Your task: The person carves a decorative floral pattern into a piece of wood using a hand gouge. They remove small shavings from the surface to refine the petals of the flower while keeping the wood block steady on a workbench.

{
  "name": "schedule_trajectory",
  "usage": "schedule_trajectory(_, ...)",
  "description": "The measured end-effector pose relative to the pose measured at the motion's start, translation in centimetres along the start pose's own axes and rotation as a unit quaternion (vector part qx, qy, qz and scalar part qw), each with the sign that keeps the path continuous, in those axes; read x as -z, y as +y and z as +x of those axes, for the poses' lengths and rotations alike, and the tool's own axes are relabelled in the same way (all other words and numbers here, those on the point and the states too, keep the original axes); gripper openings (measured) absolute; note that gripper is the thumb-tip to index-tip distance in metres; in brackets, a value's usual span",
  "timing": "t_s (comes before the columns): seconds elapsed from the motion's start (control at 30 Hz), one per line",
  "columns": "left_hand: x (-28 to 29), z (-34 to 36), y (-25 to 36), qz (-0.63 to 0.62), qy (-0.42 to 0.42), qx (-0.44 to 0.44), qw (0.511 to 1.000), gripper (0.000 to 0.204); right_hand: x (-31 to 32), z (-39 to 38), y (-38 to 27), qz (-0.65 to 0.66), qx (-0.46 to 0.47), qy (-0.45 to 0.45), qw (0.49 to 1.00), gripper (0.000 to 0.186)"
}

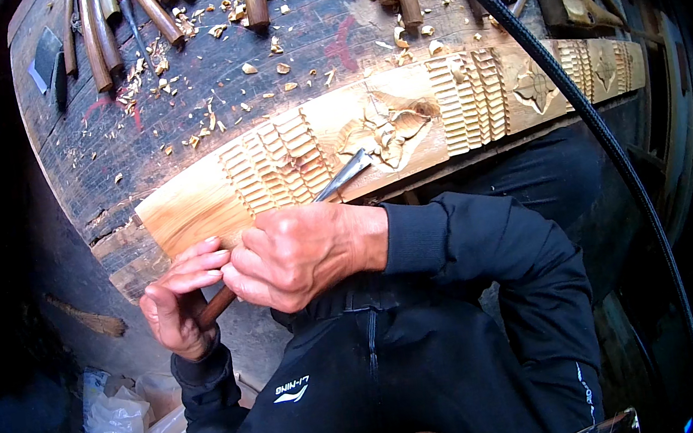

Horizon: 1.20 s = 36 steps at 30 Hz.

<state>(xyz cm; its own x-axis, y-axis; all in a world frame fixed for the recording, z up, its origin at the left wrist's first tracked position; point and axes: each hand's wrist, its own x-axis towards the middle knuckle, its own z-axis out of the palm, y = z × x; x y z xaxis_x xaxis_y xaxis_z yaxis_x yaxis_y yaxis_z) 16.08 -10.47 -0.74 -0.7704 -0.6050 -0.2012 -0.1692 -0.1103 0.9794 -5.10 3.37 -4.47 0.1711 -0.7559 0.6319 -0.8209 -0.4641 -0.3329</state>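
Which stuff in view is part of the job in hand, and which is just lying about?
In the job:
- gouge, held in the right grip
- carved board
- worktop under it

Lying about, it seems:
- other wooden-handled tools, none held
- wood chips
- knotted plastic bag

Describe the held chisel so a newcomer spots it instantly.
Find the dark bench, then the long pale carved board along its near side. By the board's near edge, the right hand grips the chisel, its shiny blade pointing toward a carved hollow. Other handled tools lie along the far side; only this one is in hand.
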Motion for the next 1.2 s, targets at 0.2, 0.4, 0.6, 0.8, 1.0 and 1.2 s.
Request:
schedule_trajectory(0.2, -0.4, 0.0, 0.3, 0.012, 0.019, 0.000, 1.000, 0.081, 0.1, 0.0, 0.2, -0.009, 0.008, -0.010, 1.000, 0.028)
schedule_trajectory(0.4, -0.8, 0.5, 1.0, -0.019, 0.036, 0.047, 0.998, 0.082, 0.6, -0.1, 0.5, -0.003, -0.008, -0.006, 1.000, 0.028)
schedule_trajectory(0.6, -0.3, 0.8, 1.4, -0.064, 0.023, 0.072, 0.995, 0.091, 0.6, 0.3, 0.5, 0.012, -0.023, 0.003, 1.000, 0.027)
schedule_trajectory(0.8, 1.2, 1.0, 1.4, -0.158, -0.070, 0.065, 0.983, 0.111, -0.1, 1.1, 0.0, 0.001, -0.013, 0.032, 0.999, 0.027)
schedule_trajectory(1.0, 1.5, 1.1, 1.7, -0.163, -0.089, 0.050, 0.981, 0.112, -0.4, 1.5, -0.1, 0.007, -0.014, 0.044, 0.999, 0.025)
schedule_trajectory(1.2, 1.7, 1.2, 2.2, -0.157, -0.104, 0.040, 0.981, 0.111, -0.6, 1.7, -0.3, 0.005, -0.016, 0.051, 0.999, 0.024)
